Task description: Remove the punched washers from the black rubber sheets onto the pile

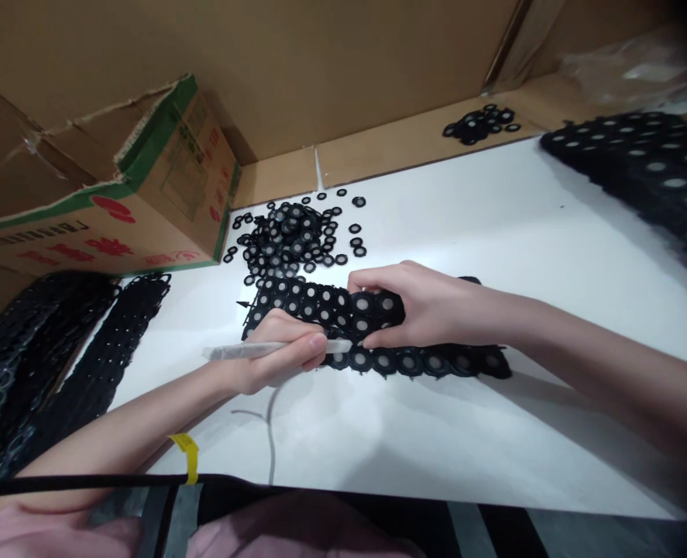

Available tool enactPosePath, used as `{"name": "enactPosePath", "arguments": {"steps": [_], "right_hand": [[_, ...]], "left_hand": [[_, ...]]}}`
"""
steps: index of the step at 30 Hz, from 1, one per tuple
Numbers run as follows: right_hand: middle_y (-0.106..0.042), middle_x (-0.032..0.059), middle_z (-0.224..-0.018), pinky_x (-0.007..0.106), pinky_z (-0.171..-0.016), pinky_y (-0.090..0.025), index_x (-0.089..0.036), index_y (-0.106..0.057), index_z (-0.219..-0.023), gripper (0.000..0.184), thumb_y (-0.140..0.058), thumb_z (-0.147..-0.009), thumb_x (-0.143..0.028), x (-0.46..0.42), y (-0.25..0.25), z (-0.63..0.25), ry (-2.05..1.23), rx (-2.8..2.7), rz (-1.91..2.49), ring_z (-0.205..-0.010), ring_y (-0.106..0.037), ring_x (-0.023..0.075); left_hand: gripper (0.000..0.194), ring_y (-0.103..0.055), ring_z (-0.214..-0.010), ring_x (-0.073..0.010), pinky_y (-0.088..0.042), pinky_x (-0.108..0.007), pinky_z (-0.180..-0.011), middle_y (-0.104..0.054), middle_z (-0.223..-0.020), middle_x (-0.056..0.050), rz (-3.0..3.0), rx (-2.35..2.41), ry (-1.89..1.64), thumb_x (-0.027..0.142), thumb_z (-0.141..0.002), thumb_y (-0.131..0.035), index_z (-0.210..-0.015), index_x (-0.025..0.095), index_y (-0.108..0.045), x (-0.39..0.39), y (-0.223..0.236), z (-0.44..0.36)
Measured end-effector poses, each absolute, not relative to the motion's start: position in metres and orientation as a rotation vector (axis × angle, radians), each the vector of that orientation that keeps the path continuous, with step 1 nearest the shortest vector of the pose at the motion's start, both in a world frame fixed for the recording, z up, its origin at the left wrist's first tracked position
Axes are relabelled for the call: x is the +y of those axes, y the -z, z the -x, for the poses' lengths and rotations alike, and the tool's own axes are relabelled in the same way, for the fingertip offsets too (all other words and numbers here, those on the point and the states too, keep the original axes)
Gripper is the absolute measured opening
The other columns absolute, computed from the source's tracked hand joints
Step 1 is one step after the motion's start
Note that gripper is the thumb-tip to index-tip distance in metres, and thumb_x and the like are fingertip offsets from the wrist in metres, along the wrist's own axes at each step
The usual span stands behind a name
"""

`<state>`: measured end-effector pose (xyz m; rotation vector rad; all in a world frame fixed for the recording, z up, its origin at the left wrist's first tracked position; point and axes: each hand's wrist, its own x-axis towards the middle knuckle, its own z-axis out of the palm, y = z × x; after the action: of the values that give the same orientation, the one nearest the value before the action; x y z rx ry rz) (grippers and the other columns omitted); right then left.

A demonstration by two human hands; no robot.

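Note:
A black strip of joined rings with pale round centres (410, 362) lies across the white table in front of me. In my left hand (285, 353) is a white pen-like tool (242, 350), pinched between thumb and fingers, its right end resting at the strip's middle. My right hand (427, 306) is curled over the strip, gripping a folded or raised part of it between thumb and fingers. Just behind the strip sits a pile of loose black rings (290, 232), some scattered around its edges.
A cardboard box (174, 186) with green edges stands at the back left. Black strips (111, 349) lie at the left, a larger black sheet with pale dots (645, 159) at the right. More loose rings (476, 125) lie on the cardboard ledge. A dark cable (104, 482) crosses the front.

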<state>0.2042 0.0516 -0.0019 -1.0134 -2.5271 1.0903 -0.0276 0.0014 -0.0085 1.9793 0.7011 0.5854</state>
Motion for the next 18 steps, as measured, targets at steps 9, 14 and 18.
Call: {"name": "enactPosePath", "arguments": {"steps": [9, 14, 18], "right_hand": [[-0.060, 0.0007, -0.088, 0.028, -0.064, -0.039, -0.022, -0.051, -0.088, 0.033, -0.073, -0.068, -0.036, 0.0530, 0.0026, -0.2034, -1.109, -2.512, 1.012, -0.077, -0.054, 0.0177], [-0.060, 0.0017, -0.088, 0.029, -0.064, -0.039, -0.022, -0.050, -0.092, 0.036, -0.072, -0.069, -0.040, 0.0521, 0.0026, -0.2036, -1.099, -2.538, 1.006, -0.077, -0.054, 0.0189], [-0.060, 0.0024, -0.087, 0.030, -0.064, -0.038, -0.022, -0.049, -0.094, 0.051, -0.076, -0.062, -0.050, 0.0487, -0.0017, -0.2016, -1.131, -2.572, 1.088, -0.079, -0.055, 0.0217]], "left_hand": [[0.045, -0.038, -0.048, -0.0077, -0.031, -0.023, -0.048, -0.043, -0.053, 0.002, -2.022, 0.692, -0.614, 0.025, -0.101, -0.033, -0.058, 0.016, -0.044, 0.0040, 0.0106, 0.0299], [0.047, -0.043, -0.052, -0.0088, -0.037, -0.021, -0.054, -0.050, -0.058, 0.000, -2.097, 0.760, -0.619, 0.032, -0.102, -0.031, -0.064, 0.015, -0.050, 0.0018, 0.0108, 0.0284], [0.045, -0.044, -0.052, -0.0087, -0.039, -0.020, -0.054, -0.052, -0.060, 0.000, -2.097, 0.761, -0.676, 0.034, -0.102, -0.031, -0.067, 0.015, -0.053, 0.0001, 0.0110, 0.0272]]}}
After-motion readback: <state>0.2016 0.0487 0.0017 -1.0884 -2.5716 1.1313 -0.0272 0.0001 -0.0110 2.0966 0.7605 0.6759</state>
